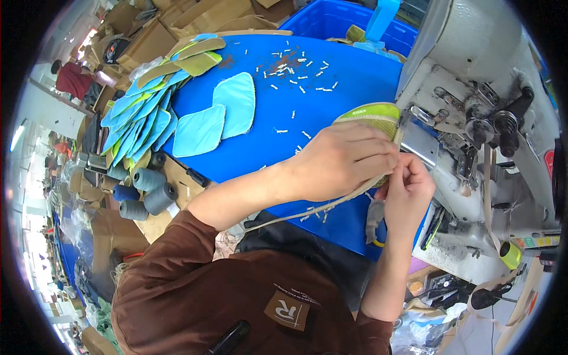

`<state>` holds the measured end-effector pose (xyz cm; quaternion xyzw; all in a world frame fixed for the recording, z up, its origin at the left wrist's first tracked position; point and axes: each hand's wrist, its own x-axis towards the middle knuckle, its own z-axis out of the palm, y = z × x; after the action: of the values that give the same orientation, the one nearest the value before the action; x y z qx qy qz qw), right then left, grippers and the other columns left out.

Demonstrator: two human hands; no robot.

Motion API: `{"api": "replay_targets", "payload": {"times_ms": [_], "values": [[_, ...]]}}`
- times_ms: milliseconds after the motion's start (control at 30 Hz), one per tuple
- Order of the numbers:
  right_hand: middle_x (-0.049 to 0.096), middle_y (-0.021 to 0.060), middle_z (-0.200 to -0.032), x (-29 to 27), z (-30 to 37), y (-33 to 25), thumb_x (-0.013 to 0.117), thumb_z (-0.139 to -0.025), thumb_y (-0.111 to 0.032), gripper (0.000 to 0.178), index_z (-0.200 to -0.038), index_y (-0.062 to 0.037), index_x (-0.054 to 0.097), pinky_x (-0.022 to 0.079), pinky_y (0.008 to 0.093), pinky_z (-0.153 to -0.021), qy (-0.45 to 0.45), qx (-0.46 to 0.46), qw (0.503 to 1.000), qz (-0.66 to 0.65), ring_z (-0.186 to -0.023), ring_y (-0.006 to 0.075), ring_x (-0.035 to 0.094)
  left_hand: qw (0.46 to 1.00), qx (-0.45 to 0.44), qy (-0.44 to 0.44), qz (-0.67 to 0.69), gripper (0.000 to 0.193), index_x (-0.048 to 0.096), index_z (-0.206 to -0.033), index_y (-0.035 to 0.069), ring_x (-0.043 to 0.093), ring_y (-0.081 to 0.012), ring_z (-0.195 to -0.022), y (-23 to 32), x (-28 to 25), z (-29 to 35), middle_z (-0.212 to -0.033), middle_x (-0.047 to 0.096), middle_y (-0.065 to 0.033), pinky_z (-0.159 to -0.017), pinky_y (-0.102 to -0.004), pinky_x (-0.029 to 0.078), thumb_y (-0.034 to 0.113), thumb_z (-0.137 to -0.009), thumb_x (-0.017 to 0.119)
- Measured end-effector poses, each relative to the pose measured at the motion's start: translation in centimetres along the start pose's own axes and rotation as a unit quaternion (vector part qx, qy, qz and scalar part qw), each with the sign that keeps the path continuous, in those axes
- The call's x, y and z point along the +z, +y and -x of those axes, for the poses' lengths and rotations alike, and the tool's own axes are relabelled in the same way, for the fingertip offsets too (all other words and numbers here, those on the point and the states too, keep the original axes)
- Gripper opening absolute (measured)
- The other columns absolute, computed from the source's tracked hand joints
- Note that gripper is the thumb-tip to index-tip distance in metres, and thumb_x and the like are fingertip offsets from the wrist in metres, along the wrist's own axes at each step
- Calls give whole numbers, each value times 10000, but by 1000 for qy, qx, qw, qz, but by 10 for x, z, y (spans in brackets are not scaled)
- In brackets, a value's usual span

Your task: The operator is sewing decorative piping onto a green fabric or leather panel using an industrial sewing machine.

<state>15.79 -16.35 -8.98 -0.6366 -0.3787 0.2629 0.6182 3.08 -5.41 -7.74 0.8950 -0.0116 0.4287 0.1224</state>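
My left hand [340, 161] lies over a yellow-green mesh fabric piece [378, 112], its fingers pressed together and curled on it. Much of the piece is hidden beneath that hand. Pinched at the lower edge, close to the left fingertips, is my right hand [408, 184], closed on a beige binding tape. The tape [331, 205] runs from there under my left hand and trails toward my body. Just right of the piece stands the sewing machine's metal plate [420, 145], beside the presser area [467, 171].
Light-blue fabric pieces [200, 131] lie on the blue table [349, 65], near a fanned pile of blue and green ones [142, 118]. Short tape scraps [290, 71] are scattered about. Thread cones [160, 198] stand left; a blue crate [331, 21] is behind.
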Motion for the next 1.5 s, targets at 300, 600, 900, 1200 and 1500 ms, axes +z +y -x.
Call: {"api": "replay_targets", "payload": {"times_ms": [300, 600, 900, 1200, 1500], "values": [[625, -5, -681, -7, 9, -1, 614, -964, -25, 84, -883, -7, 630, 462, 182, -481, -10, 34, 999, -24, -542, 23, 550, 998, -51, 6, 44, 230, 689, -989, 46, 688, -280, -983, 3, 2, 0, -1063, 709, -103, -813, -384, 566, 64, -765, 738], [625, 0, -647, 1, -3, 2, 611, -970, -44, 103, -895, 9, 657, 445, 183, -461, 5, 3, 1000, -27, -536, 27, 565, 998, -49, 33, 27, 251, 672, -969, 63, 705, -271, -930, -1, 7, -4, -1023, 723, -81, -756, -361, 558, 9, -738, 756], [688, 105, -631, 15, 0, 13, 722, -859, -86, 157, -773, 35, 673, 493, 272, -517, 20, -32, 993, 109, -550, 106, 648, 992, -98, 16, 77, 257, 686, -972, 48, 708, -265, -944, -10, 6, -7, -1026, 725, -89, -781, -367, 566, -27, -738, 762], [669, 141, -608, 21, -9, 23, 673, -816, -22, 100, -743, 42, 648, 492, 290, -534, 14, -162, 969, 184, -544, 170, 661, 1000, 9, -22, 7, 211, 675, -964, 35, 697, -268, -1000, -18, 2, -11, -1079, 712, -102, -795, -372, 562, 47, -758, 719], [610, 223, -646, 15, -13, 22, 696, -738, -39, 74, -720, 3, 637, 496, 444, -566, -20, -161, 959, 231, -611, 398, 631, 997, 68, -29, -31, 223, 687, -955, 43, 681, -286, -1017, -22, 3, -9, -1093, 697, -93, -806, -382, 558, 112, -743, 698]]}}
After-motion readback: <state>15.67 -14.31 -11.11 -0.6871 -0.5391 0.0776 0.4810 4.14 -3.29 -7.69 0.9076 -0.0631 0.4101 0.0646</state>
